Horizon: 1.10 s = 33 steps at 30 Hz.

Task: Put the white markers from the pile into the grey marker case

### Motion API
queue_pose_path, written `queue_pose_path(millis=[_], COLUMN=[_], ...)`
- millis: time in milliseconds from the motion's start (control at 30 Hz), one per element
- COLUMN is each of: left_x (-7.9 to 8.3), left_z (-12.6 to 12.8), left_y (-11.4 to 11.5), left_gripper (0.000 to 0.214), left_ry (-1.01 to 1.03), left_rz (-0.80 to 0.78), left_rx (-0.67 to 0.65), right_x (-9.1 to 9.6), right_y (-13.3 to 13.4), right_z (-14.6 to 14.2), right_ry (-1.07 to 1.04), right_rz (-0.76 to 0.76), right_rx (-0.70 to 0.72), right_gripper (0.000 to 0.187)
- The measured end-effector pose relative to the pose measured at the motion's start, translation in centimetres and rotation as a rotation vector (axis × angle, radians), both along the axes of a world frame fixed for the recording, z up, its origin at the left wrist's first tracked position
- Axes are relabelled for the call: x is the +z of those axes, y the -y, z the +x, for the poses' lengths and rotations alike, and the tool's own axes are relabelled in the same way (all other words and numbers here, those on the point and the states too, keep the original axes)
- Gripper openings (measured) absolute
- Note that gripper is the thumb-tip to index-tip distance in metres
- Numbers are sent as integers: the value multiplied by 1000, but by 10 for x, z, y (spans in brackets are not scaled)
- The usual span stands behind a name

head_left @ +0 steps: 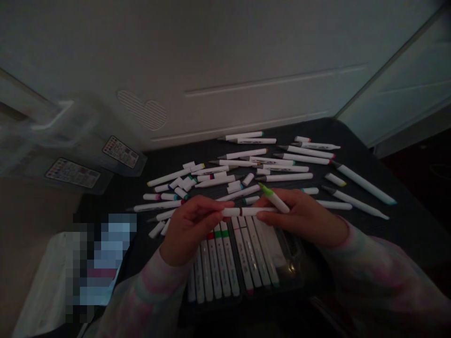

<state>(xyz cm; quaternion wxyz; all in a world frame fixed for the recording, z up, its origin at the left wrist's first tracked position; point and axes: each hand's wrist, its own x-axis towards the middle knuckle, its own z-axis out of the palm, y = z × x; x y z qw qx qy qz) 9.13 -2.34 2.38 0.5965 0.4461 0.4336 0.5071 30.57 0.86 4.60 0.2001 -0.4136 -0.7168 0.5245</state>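
A white marker with a dark reddish-brown band lies level between my two hands. My left hand pinches its left end, the capped-looking part. My right hand grips the other end between thumb and fingers. A second marker, uncapped with a bright green tip, is also held in my right hand and points up to the left. Below the hands stands a marker case with rows of white markers, some showing red or green bands. My fingers hide the case's far edge.
Many loose markers and caps are scattered over the dark table. Two clear plastic cases with labels stand at left against the pale panel. A blurred-out bluish screen and a whitish object lie lower left.
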Motion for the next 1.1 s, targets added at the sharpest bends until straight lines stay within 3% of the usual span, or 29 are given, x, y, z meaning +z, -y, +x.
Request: queue_pose_path(millis=[100, 233, 433, 800, 1100], left_x=[1, 4, 2, -1, 16], left_z=[-2, -2, -5, -3, -10], left_y=[-2, -3, -5, -3, -5], left_gripper=[7, 7, 7, 8, 3], left_ry=[-2, -16, 26, 88, 83], left_rz=[-11, -62, -55, -49, -68], left_rx=[-8, -18, -49, -84, -136], right_x=[-1, -3, -4, -4, -3], right_y=[0, 0, 2, 3, 7], right_z=[-1, -2, -2, -1, -10], right_ry=[21, 30, 92, 73, 72], right_rz=[108, 123, 382, 297, 250], right_rx=[-5, 18, 18, 58, 86], right_gripper=[17, 18, 18, 18, 23])
